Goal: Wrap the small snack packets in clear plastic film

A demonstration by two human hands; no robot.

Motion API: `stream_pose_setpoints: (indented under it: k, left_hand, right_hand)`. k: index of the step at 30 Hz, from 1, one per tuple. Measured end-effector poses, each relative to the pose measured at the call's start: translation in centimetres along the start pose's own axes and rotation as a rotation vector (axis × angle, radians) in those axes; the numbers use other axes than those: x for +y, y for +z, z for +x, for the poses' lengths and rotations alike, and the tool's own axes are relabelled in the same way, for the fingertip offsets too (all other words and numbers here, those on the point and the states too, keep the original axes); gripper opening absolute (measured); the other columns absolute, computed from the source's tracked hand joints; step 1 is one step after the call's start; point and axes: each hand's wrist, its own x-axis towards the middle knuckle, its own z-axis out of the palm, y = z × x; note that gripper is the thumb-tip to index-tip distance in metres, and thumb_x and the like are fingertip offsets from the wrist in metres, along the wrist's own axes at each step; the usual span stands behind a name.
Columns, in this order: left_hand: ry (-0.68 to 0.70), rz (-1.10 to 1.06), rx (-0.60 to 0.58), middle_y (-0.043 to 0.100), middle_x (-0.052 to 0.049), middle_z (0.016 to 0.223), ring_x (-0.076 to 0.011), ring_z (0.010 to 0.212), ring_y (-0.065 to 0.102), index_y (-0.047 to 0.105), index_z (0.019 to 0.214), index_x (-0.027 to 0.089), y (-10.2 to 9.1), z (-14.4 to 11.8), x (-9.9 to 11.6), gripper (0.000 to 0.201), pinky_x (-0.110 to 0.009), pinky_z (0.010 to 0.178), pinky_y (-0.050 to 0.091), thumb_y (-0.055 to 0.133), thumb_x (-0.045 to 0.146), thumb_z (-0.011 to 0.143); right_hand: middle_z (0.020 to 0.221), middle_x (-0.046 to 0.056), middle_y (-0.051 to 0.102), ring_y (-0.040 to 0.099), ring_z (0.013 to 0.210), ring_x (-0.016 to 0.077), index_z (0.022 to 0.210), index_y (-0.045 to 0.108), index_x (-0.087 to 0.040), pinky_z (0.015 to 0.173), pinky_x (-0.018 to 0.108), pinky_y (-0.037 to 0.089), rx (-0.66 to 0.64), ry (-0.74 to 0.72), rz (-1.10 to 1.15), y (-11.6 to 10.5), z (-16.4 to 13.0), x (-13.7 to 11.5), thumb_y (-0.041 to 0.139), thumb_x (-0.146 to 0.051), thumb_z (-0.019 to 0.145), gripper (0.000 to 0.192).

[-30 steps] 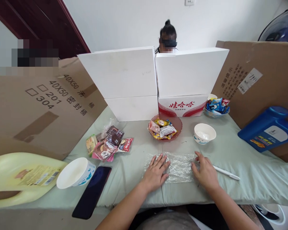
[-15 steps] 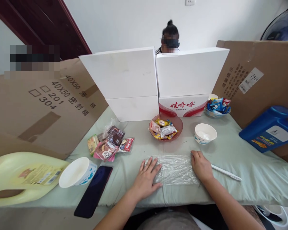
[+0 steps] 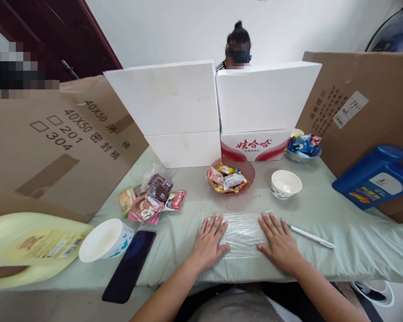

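Pressing flat, your left hand (image 3: 208, 243) and your right hand (image 3: 279, 241) both lie palm down on a sheet of clear plastic wrap (image 3: 242, 230), fingers spread and straight. Neither grip is closed on anything; the hands only rest on the film, the left one on its left end and the right one on its right end. The wrap lies on the green cloth of the tabletop (image 3: 339, 223), near the front edge, directly before you. It looks wrinkled, but I cannot tell if it is one layer or folded.

Just beside your right hand, to its right, a white pen (image 3: 310, 236) lies on the cloth, not touching the fingers. Behind the wrap stands a red glass dish (image 3: 248, 172) with wrapped sweets in it, and to the right of it a small white bowl (image 3: 286, 183).

To the left of your left hand, a dark phone (image 3: 129, 266) lies screen up at the tabletop's edge, with a white paper cup (image 3: 104, 240) on its side next to it and a pile of snack packets (image 3: 152, 199) behind. Further left a pale yellow jug (image 3: 27, 248) lies down. At the far right a blue bottle (image 3: 376, 176) leans on a cardboard wall (image 3: 372, 85). White boxes (image 3: 215, 105) stand at the back, and a person's head (image 3: 238, 44) shows over them.
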Motion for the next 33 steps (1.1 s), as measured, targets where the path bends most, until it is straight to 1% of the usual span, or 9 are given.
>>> stream_pose_setpoints:
  k: [3,7,11,14,17,20,22,25,33]
  left_hand:
    - [-0.009,-0.028,0.092,0.036,-0.015,0.150,-0.0357,0.142,0.024,0.039,0.143,0.017,-1.7,-2.4,-1.4,0.061,-0.058,0.111,0.027,0.050,0.048,0.092]
    - [0.156,-0.190,0.053,0.058,-0.011,0.126,-0.0306,0.129,0.044,0.060,0.115,0.019,-3.9,-4.8,-2.0,0.037,-0.049,0.107,0.039,0.060,0.023,0.078]
    - [0.254,-0.233,0.088,0.067,-0.006,0.108,-0.0237,0.115,0.056,0.062,0.097,0.020,-3.7,-5.7,-2.3,0.027,-0.041,0.098,0.048,0.049,0.006,0.078]
    - [0.263,-0.268,0.135,0.068,-0.005,0.104,-0.0214,0.113,0.058,0.060,0.090,0.019,-3.4,-5.6,-2.6,0.024,-0.037,0.095,0.050,0.044,0.004,0.083]
    - [0.144,-0.367,0.137,0.067,-0.005,0.101,-0.0186,0.103,0.062,0.057,0.091,0.020,-3.7,-4.9,-2.6,0.019,-0.032,0.091,0.051,0.042,0.009,0.087]
    - [-0.074,-0.421,0.163,0.067,-0.003,0.087,-0.0157,0.080,0.065,0.056,0.092,0.020,-3.9,-3.5,-2.4,0.016,-0.028,0.075,0.052,0.040,0.017,0.091]
    - [-0.246,-0.395,0.190,0.065,-0.001,0.078,-0.0154,0.069,0.063,0.055,0.092,0.021,-3.5,-2.2,-2.4,0.016,-0.027,0.067,0.050,0.039,0.022,0.093]
    - [-0.450,-0.300,0.198,0.067,0.000,0.078,-0.0164,0.070,0.065,0.056,0.095,0.021,-2.5,-0.1,-2.5,0.015,-0.026,0.067,0.047,0.041,0.020,0.092]
    - [-0.567,-0.006,0.090,0.070,-0.005,0.093,-0.0194,0.082,0.067,0.061,0.099,0.020,-1.0,2.3,-1.9,0.019,-0.026,0.068,0.046,0.043,0.017,0.093]
  right_hand:
    - [0.154,0.011,0.030,0.018,0.144,0.0310,0.151,0.023,-0.018,0.112,0.053,0.025,0.027,-0.039,0.022,-1.3,-3.1,2.1,0.049,-0.056,0.088,0.078]
    - [0.146,0.007,0.044,0.034,0.138,0.0268,0.138,0.047,-0.025,0.107,0.043,0.037,-0.005,-0.140,0.138,-2.9,-6.0,3.1,0.056,-0.050,0.088,0.057]
    - [0.124,0.004,0.063,0.055,0.118,0.0207,0.116,0.062,-0.028,0.098,0.038,0.046,0.039,-0.122,0.225,-3.3,-6.6,3.1,0.054,-0.033,0.092,0.026]
    - [0.116,0.003,0.066,0.059,0.112,0.0201,0.106,0.064,-0.027,0.095,0.038,0.048,0.061,-0.118,0.295,-3.8,-6.3,3.0,0.052,-0.027,0.093,0.017]
    - [0.114,0.004,0.067,0.058,0.113,0.0202,0.101,0.063,-0.025,0.096,0.037,0.048,0.048,-0.064,0.408,-4.4,-5.6,2.8,0.049,-0.027,0.093,0.016]
    - [0.103,0.005,0.069,0.065,0.099,0.0191,0.100,0.061,-0.024,0.085,0.034,0.052,0.047,0.113,0.497,-4.2,-4.3,2.7,0.042,-0.033,0.095,0.021]
    - [0.097,0.005,0.071,0.068,0.087,0.0192,0.099,0.060,-0.024,0.076,0.033,0.053,0.067,0.266,0.489,-3.6,-3.0,2.7,0.038,-0.038,0.096,0.026]
    - [0.097,0.005,0.072,0.069,0.083,0.0204,0.100,0.059,-0.023,0.071,0.032,0.051,0.086,0.419,0.380,-2.3,-1.0,2.6,0.034,-0.039,0.096,0.030]
    - [0.089,0.004,0.069,0.063,0.064,0.0170,0.093,0.060,-0.021,0.053,0.028,0.034,0.069,0.409,-0.039,-0.4,1.0,2.1,0.031,-0.035,0.099,0.033]
